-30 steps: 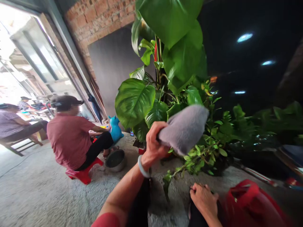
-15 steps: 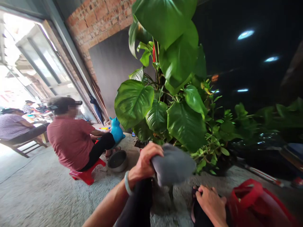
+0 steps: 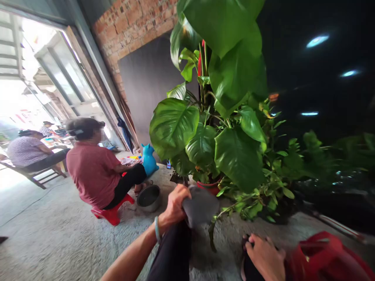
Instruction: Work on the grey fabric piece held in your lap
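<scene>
My left hand (image 3: 175,203), with a pale bracelet at the wrist, is closed round the edge of a flat grey piece (image 3: 202,206). Motion blurs this piece, and whether it is cloth or a stiff fan I cannot tell. It hangs over the floor in front of a big leafy plant (image 3: 238,158), just above my dark trouser leg (image 3: 172,253). My right hand (image 3: 265,255) lies over my other knee, fingers loosely spread and bent over it, holding nothing. Beside it, on the right, is a red bag (image 3: 328,255) with handles.
A person in a red shirt (image 3: 92,173) sits on a red stool (image 3: 113,210) at the left. Near that person are a grey basin (image 3: 149,198) and a blue animal-shaped toy (image 3: 150,160). Farther back, another person (image 3: 27,152) sits on a bench by the open doorway.
The view has turned slightly left, so the plant and seated people appear farther right. My left hand has brought the grey piece leftward, uncovering a red pot. My right hand stays on the knee.
</scene>
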`<state>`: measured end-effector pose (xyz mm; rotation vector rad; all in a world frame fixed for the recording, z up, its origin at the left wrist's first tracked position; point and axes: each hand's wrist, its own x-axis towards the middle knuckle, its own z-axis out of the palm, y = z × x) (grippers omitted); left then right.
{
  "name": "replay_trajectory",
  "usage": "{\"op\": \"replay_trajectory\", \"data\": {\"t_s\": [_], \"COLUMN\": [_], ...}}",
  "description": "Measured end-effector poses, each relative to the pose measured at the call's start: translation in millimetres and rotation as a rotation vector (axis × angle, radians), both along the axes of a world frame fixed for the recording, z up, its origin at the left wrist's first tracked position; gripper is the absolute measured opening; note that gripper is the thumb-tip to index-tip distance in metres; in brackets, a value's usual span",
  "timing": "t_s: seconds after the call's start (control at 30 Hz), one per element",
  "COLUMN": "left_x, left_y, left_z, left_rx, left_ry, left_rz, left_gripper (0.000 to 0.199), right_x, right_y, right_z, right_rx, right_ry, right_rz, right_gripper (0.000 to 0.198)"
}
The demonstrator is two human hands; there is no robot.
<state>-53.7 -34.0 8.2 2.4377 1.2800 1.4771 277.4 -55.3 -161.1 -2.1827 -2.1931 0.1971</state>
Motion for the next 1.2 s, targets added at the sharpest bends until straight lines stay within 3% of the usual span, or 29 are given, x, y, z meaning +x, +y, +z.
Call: {"op": "replay_trajectory", "data": {"t_s": [0.1, 0.17, 0.23, 0.3, 0.37, 0.43, 0.53, 0.63, 0.7, 0.8, 0.9, 0.97, 1.07, 1.2], "left_x": [-16.4, -18.2, -11.5, 0.2, 11.0, 17.2, 19.5, 22.3, 27.6, 37.6, 39.5, 35.0, 26.3, 24.0], "left_y": [20.0, 48.8, 72.6, 78.7, 66.1, 46.0, 36.4, 69.0, 98.3, 114.6, 86.1, 60.5, 48.3, 87.1], "left_z": [40.1, 46.4, 27.9, -6.3, -38.4, -52.1, -30.3, 4.4, 7.3, -27.9, -75.2, -88.6, -70.8, -31.1], "left_rx": [0.127, 0.12, 0.019, -0.106, -0.169, -0.155, -0.033, 0.053, -0.029, -0.26, -0.366, -0.354, -0.219, -0.087], "left_ry": [-0.112, -0.091, -0.014, 0.085, 0.158, 0.15, 0.049, -0.016, 0.005, 0.099, 0.174, 0.184, 0.094, -0.049], "left_rz": [0.168, 0.266, 0.326, 0.335, 0.268, 0.166, 0.104, 0.209, 0.318, 0.373, 0.268, 0.175, 0.136, 0.334], "left_gripper": [0.013, 0.013, 0.016, 0.02, 0.021, 0.017, 0.011, 0.013, 0.019, 0.03, 0.031, 0.026, 0.018, 0.02], "right_x": [-2.1, -8.3, -14.5, -17.3, -15.5, -10.5, -3.9, -5.9, -10.9, -15.6, -11.5, -6.0, -1.2, -7.6], "right_y": [3.1, 2.9, 0.7, -2.4, -4.7, -5.2, -2.9, -0.8, -1.6, -4.8, -7.3, -7.2, -4.8, -2.2], "right_z": [3.1, 6.1, 7.9, 7.5, 5.2, 2.3, 0.7, 3.9, 7.1, 10.3, 9.2, 7.0, 5.0, 7.8], "right_rx": [-0.032, -0.007, 0.023, 0.043, 0.069, 0.098, 0.088, 0.085, 0.105, 0.122, 0.125, 0.12, 0.083, 0.102], "right_ry": [0.021, 0.012, 0.002, -0.003, -0.011, -0.034, -0.05, -0.026, -0.012, -0.013, -0.028, -0.049, -0.064, -0.031], "right_rz": [-0.008, -0.001, 0.006, 0.006, 0.006, 0.004, 0.007, 0.017, 0.014, 0.001, -0.004, 0.0, 0.001, -0.004], "right_gripper": [0.032, 0.032, 0.031, 0.029, 0.029, 0.03, 0.032, 0.03, 0.03, 0.03, 0.028, 0.03, 0.033, 0.025]}}
